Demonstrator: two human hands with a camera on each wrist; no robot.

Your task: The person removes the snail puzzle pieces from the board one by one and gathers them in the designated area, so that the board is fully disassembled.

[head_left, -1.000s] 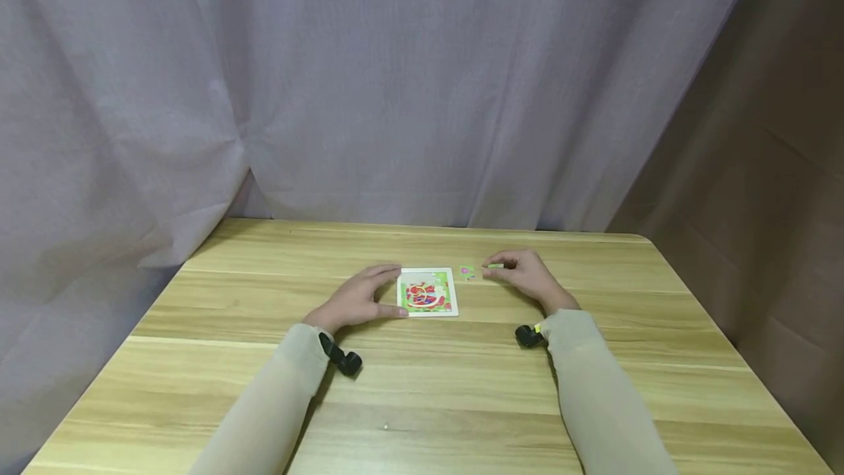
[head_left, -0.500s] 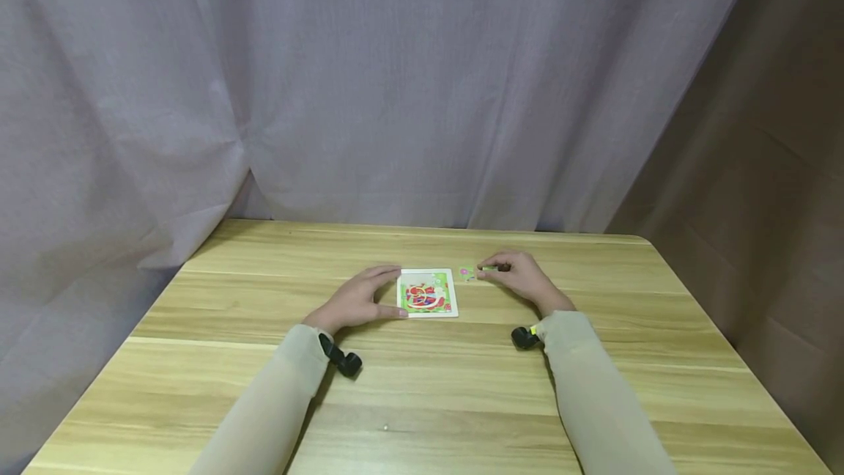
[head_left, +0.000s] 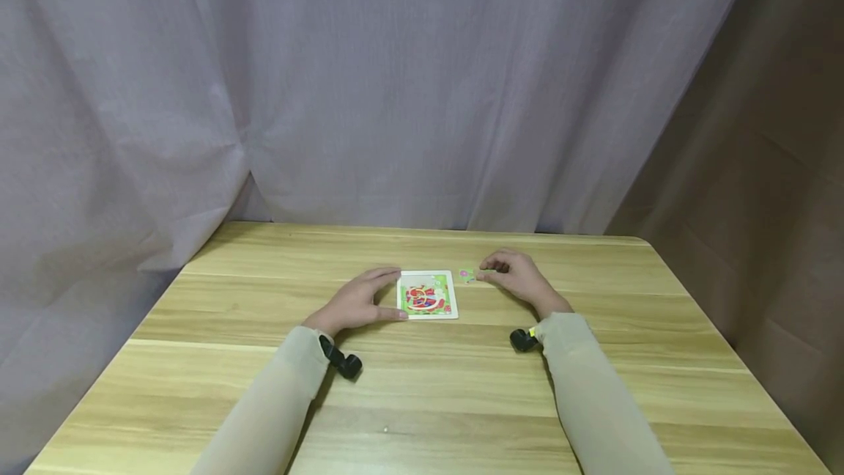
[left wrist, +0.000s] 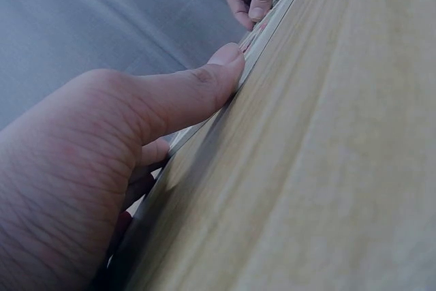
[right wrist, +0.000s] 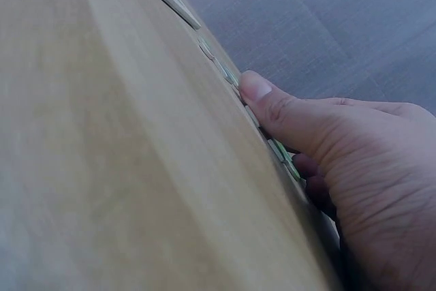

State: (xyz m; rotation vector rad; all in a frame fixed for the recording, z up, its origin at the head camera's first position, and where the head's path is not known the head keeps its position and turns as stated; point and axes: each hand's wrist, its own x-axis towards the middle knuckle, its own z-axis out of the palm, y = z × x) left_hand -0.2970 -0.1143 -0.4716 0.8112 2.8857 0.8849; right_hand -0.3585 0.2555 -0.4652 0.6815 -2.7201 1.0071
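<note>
A square jigsaw puzzle board [head_left: 455, 306] with a white rim and a red and green picture lies flat on the table. My left hand [head_left: 356, 303] holds its left side, thumb at the near edge and fingers at the far corner. Just right of the board, a green puzzle piece with a pink spot [head_left: 465, 275] lies on the table. Beside it my right hand [head_left: 521, 277] pinches another green puzzle piece [head_left: 489, 271] between thumb and index finger, low on the tabletop. In the right wrist view several thin pieces [right wrist: 221, 68] lie in a row under the thumb; the fingertips are hidden.
The wooden table [head_left: 422, 394] spreads toward me and to both sides. A grey curtain [head_left: 422, 94] hangs behind its far edge, and a darker cloth [head_left: 752, 167] hangs at the right. A small pale speck [head_left: 385, 429] lies near the front.
My right hand has shifted slightly left, bringing its puzzle piece closer to the pink-spotted one. The left hand and the puzzle board have stayed in place.
</note>
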